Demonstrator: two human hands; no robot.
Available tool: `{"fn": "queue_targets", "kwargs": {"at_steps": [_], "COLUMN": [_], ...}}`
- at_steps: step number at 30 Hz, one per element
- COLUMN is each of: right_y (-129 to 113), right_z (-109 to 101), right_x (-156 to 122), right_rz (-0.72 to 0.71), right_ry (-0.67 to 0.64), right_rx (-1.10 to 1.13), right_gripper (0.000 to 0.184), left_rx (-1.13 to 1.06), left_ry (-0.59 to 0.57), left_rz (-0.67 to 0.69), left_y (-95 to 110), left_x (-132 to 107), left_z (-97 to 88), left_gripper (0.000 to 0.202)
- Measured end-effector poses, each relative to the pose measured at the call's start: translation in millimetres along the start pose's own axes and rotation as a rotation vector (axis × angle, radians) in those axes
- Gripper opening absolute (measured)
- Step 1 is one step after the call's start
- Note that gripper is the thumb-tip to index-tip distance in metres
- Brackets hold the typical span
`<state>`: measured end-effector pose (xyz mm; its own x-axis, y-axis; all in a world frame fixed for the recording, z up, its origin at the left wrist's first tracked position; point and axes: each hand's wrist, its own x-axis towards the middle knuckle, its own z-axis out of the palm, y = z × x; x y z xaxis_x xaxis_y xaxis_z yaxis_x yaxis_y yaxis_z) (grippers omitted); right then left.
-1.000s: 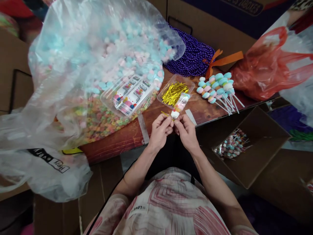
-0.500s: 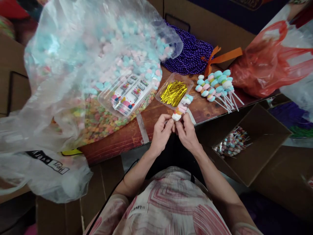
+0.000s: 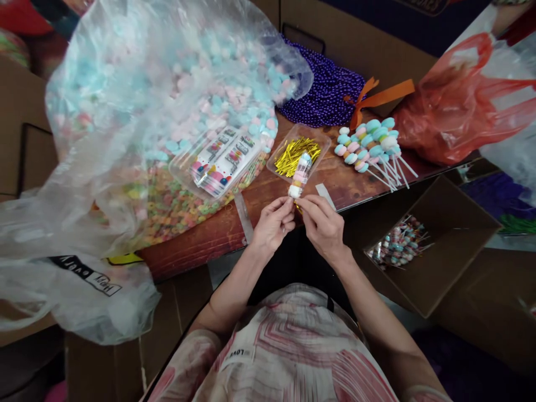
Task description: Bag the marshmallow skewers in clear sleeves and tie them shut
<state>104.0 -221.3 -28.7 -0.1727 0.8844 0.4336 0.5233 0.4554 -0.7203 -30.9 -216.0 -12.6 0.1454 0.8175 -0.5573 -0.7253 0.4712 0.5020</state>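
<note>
A candy skewer (image 3: 298, 177) in a clear wrapper points away from me, with blue, pink, orange and white pieces. Just below its white lowest piece, my left hand (image 3: 273, 224) is closed in a pinch on the gathered end. Beside it, my right hand (image 3: 322, 224) pinches a gold twist tie (image 3: 297, 207) at the same spot. Beyond the hands lies a clear tray (image 3: 325, 146) of gold twist ties (image 3: 288, 159). To its right, several unwrapped candy skewers (image 3: 374, 142) are piled with their white sticks towards me.
Large clear bags of candy (image 3: 218, 84) cover the left of the wooden table (image 3: 268, 195). On them rests a plastic box of printed wrappers (image 3: 218, 159). Purple beads (image 3: 326, 89) and a red bag (image 3: 448, 111) lie behind. A carton (image 3: 452, 245) with wrapped skewers stands lower right.
The wrapped skewer has turned more upright and shifted slightly left. My hands have moved a little apart, and the gold twist tie now shows at my right fingertips.
</note>
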Motion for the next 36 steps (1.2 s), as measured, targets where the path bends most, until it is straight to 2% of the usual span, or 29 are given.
{"fn": "queue_targets", "kwargs": {"at_steps": [5,9,11,14,17,19,21,25,27,29,31,33,35,36], "right_y": [5,-2,-8,-17,-25,-30,-35,-42,-43,-43,-42,-40,-33,-26], "right_z": [2,8,9,1,-15,-25,-29,-26,-26,-29,-31,-31,-29,-28], "right_x": [1,3,3,4,6,8,9,-1,-11,-23,-34,-44,-54,-58], "right_rz": [-0.031,-0.053,-0.019,0.085,0.158,0.147,0.089,0.011,0.109,0.286,0.444,0.534,0.610,0.656], "right_ry": [0.005,0.123,0.161,0.143,0.135,0.163,0.187,0.187,0.185,0.153,0.081,0.018,0.052,0.121], "right_rx": [-0.098,-0.101,-0.076,0.056,0.186,0.198,0.166,0.178,0.241,0.340,0.438,0.493,0.543,0.580], "right_gripper": [0.023,0.020,0.018,0.016,0.013,0.012,0.011,0.010,0.011,0.016,0.020,0.020,0.019,0.018], "left_rx": [-0.014,-0.017,0.008,0.037,0.126,0.267,0.399,0.479,0.517,0.569,0.629,0.729,0.858,0.924], "left_ry": [-0.037,-0.113,-0.147,-0.243,-0.313,-0.311,-0.269,-0.147,-0.182,-0.242,-0.226,-0.214,-0.301,-0.337], "left_rz": [-0.030,0.023,0.046,0.052,0.205,0.353,0.431,0.381,0.335,0.330,0.426,0.572,0.680,0.733], "left_y": [-3,-10,-12,-11,-5,-3,-6,-14,-15,-15,-17,-19,-15,-9], "left_x": [-8,-9,-5,-2,-10,-17,-21,-21,-20,-22,-23,-22,-17,-13], "left_z": [4.7,6.6,6.5,6.1,7.1,7.8,7.6,3.6,1.9,2.0,4.3,7.8,9.7,9.0], "left_gripper": [0.026,0.028,0.025,0.029,0.044,0.051,0.054,0.054,0.054,0.044,0.032,0.025,0.022,0.020]}}
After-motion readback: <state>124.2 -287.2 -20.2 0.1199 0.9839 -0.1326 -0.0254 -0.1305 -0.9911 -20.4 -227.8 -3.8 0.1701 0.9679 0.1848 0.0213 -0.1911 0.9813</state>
